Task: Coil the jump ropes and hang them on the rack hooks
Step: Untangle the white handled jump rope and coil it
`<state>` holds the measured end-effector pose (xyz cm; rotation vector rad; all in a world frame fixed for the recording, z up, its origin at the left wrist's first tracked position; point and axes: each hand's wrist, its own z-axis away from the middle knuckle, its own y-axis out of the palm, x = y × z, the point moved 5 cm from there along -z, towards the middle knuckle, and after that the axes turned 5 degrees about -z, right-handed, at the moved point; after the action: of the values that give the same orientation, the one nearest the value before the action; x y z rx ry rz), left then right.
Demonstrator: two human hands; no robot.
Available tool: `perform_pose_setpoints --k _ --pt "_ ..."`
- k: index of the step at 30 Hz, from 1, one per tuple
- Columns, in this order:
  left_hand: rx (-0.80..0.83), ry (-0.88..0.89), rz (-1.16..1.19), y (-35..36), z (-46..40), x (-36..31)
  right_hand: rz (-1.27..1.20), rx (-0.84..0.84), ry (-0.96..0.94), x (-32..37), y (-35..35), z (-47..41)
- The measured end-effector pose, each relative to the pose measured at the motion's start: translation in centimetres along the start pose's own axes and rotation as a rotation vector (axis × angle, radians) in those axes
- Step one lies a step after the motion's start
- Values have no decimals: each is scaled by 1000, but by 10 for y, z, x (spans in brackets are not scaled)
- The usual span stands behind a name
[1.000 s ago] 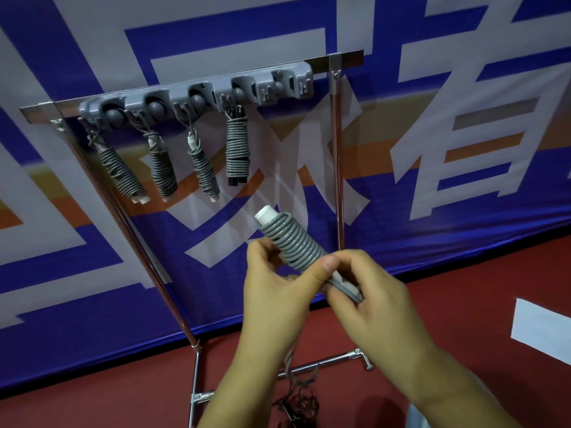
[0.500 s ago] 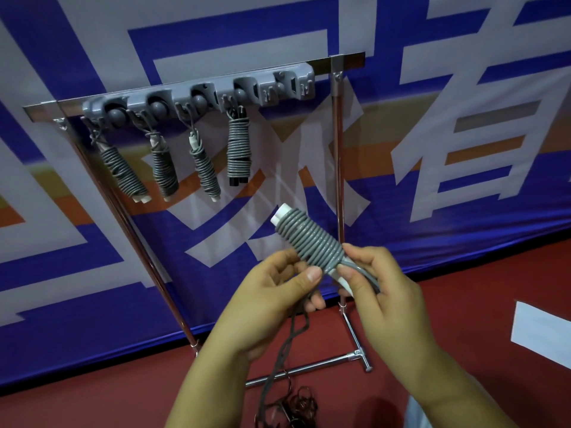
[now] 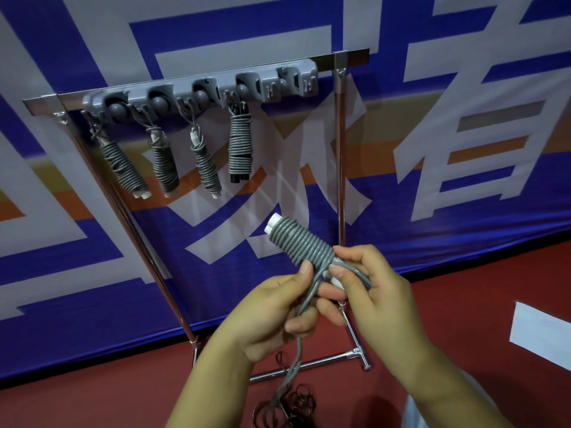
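The jump rope (image 3: 301, 247), grey cord wound tightly round its white handles, tilts up-left in front of the rack (image 3: 200, 91). My left hand (image 3: 272, 316) pinches the loose cord below the coil; my right hand (image 3: 377, 291) curls round the handle ends. Large white characters cover the blue banner (image 3: 463, 118) behind; I cannot read them.

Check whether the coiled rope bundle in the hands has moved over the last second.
Yes. The coiled bundle has shifted right, toward the rack's right upright post, its white end now nearer the post.
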<state>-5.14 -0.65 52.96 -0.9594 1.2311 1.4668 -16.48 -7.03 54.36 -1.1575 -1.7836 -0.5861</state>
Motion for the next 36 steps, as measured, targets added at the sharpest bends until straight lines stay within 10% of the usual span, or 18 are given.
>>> perform_pose_setpoints --k 9,17,36 --pt "-7 138 284 10 -10 14 -55 7 103 0 -7 -9" --pt "-333 226 -347 -6 2 -11 -240 -82 259 -9 -5 -2" --pt "-429 429 -250 -18 10 -18 -547 15 380 16 2 -3"
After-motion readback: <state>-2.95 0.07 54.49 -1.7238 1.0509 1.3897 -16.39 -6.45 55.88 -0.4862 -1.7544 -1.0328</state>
